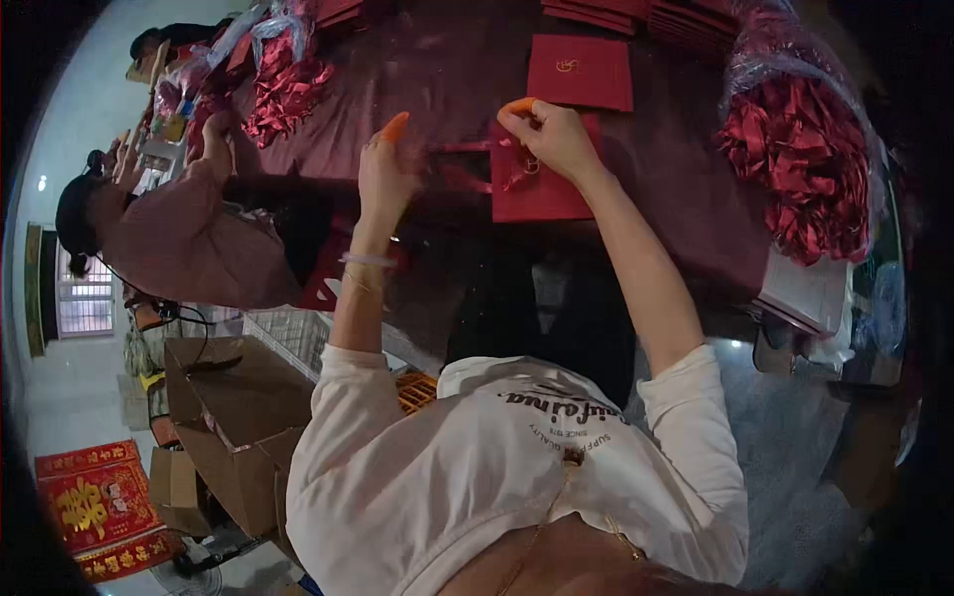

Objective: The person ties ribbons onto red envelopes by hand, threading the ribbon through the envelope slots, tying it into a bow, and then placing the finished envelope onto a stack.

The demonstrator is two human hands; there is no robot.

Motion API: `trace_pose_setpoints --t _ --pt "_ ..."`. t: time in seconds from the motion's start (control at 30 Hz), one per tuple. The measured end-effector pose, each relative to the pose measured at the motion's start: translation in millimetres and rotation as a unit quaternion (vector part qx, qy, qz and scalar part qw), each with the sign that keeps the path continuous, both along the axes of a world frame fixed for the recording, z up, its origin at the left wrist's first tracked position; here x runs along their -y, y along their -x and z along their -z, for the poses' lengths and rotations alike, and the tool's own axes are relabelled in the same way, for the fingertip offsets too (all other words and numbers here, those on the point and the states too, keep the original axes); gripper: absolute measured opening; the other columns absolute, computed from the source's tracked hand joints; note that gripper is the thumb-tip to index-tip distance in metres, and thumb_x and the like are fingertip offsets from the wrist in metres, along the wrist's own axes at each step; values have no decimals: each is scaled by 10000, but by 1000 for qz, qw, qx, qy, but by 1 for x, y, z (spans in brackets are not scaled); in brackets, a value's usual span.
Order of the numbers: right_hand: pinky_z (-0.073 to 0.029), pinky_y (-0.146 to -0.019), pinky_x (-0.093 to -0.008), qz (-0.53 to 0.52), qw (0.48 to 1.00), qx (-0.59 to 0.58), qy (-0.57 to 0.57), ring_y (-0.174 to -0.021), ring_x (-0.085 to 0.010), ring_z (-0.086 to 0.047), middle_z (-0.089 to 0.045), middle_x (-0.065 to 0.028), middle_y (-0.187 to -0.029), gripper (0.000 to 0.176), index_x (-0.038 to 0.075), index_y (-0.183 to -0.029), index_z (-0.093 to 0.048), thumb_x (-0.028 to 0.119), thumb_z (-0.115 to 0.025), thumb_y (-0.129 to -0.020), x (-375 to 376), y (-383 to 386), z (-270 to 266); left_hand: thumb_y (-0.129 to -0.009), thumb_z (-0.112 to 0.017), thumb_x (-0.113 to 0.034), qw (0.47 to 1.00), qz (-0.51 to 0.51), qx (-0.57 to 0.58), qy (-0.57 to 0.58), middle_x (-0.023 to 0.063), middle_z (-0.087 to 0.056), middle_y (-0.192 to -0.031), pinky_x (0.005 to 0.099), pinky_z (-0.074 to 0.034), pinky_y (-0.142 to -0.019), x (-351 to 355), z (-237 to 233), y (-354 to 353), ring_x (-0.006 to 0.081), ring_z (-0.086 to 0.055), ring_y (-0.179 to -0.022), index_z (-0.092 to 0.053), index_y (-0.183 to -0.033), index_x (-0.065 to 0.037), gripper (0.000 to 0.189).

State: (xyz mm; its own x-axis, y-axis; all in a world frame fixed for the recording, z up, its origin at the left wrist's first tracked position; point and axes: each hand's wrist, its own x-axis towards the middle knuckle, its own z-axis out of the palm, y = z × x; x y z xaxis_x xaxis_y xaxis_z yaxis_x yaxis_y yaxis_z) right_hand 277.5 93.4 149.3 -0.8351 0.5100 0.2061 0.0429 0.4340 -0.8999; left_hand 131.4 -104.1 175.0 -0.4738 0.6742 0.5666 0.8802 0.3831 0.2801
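A red card or folder (571,204) with gold print lies at the table's front edge, below my right hand (550,134). My right thumb and an orange-covered fingertip are closed in a pinch above its upper part; what they hold, if anything, is too small to make out. A crumpled piece of red ribbon (519,177) lies across the card. To the left, my left hand (388,174) is raised over the table edge, an orange cover on one digit. Motion blurs its other fingers. A blurred red strip (459,148) shows between the hands.
Another red card (581,72) lies just beyond. Stacks of red cards (596,12) stand at the back. Bagged red ribbons (795,159) lie at right, another bunch (283,94) at left. A co-worker (199,238) works at left. Cardboard boxes (234,397) stand on the floor.
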Motion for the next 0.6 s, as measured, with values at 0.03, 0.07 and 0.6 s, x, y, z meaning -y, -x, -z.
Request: trace_pose_setpoints --t 0.03,0.07,0.6 --pt "-447 -588 -227 6 1000 2 -3 -641 -79 -564 -619 -13 -711 291 44 -1062 -632 253 -623 -860 3 -2 -6 -731 -651 7 993 -1 -114 -43 139 -620 -894 394 -468 -735 1 4 -11 310 -576 -849 -552 -1151 -48 435" --pt "-445 -575 -229 7 998 34 -53 -634 -80 -568 -613 -6 -695 301 47 -1068 -626 257 -631 -853 7 -4 -10 -760 -637 -21 993 34 -67 -96 144 -616 -942 395 -452 -763 -2 12 -21 307 -559 -876 -565 -1136 -45 384" --pt "-445 -683 -248 -81 996 19 26 -720 -86 -511 -598 -5 -878 280 84 -1132 -594 141 -593 -858 -2 -4 0 -745 -655 -85 992 49 81 -78 37 -631 -852 384 -379 -827 5 40 -65 261 -562 -883 -640 -1033 -120 291"
